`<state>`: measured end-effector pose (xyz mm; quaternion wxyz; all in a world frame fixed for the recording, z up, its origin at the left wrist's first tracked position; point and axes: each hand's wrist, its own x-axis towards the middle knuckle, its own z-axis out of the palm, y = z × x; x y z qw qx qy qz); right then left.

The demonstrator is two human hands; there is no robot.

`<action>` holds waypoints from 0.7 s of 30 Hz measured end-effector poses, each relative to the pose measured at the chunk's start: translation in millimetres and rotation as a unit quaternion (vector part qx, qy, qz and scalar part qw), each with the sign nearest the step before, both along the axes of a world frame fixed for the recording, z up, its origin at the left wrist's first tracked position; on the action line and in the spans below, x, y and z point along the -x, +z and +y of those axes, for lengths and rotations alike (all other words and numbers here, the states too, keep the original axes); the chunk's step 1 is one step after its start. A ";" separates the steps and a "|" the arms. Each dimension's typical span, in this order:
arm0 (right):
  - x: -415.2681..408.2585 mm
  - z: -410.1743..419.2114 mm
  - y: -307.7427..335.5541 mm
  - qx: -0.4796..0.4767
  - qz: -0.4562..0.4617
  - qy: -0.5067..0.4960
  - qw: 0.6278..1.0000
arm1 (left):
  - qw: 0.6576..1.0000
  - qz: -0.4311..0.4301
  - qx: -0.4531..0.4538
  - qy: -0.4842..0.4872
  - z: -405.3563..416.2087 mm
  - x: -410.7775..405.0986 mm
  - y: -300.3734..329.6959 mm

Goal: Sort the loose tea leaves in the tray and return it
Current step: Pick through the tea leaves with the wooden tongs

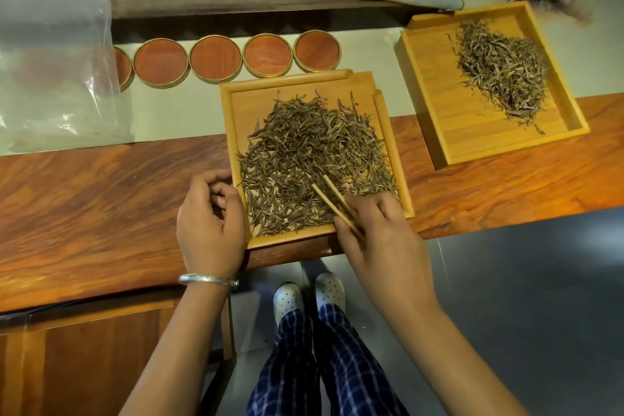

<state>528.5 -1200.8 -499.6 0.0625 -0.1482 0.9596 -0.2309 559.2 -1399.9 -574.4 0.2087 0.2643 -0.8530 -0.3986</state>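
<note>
Two trays are seen; the near tray (pixel 236 159) is steadied by the curled left hand (pixel 211 226). One pair of tongs (pixel 332 201) is pinched by the right hand (pixel 374 233).

Near tray (pixel 393 152) holds tea leaves (pixel 314 159); second tray (pixel 415 78) lies behind-right.

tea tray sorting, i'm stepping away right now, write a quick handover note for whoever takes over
Left hand: empty, curled against the left rim of the near tray, steadying it.
Right hand: holding bamboo tweezers, tips in the tea leaves near the tray's front right.
Second tray: to the right and further back on the table, with a smaller pile of leaves.
Done: cannot tell how far sorting has got.
Left: most leaves are in the near tray; finish sorting them, then return the tray.
</note>
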 end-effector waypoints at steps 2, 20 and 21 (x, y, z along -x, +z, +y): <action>-3.3 3.1 -0.4 -0.007 -0.002 -0.002 1.000 | 1.000 0.000 -0.002 0.001 -0.5 -0.5 0.2; 41.7 -43.7 -0.6 -0.029 0.044 0.011 0.999 | 1.000 -0.009 -0.007 -0.001 0.2 0.9 5.8; 36.1 -40.6 -0.5 -0.032 0.035 0.016 0.999 | 1.000 -0.010 -0.011 -0.003 0.2 0.6 6.6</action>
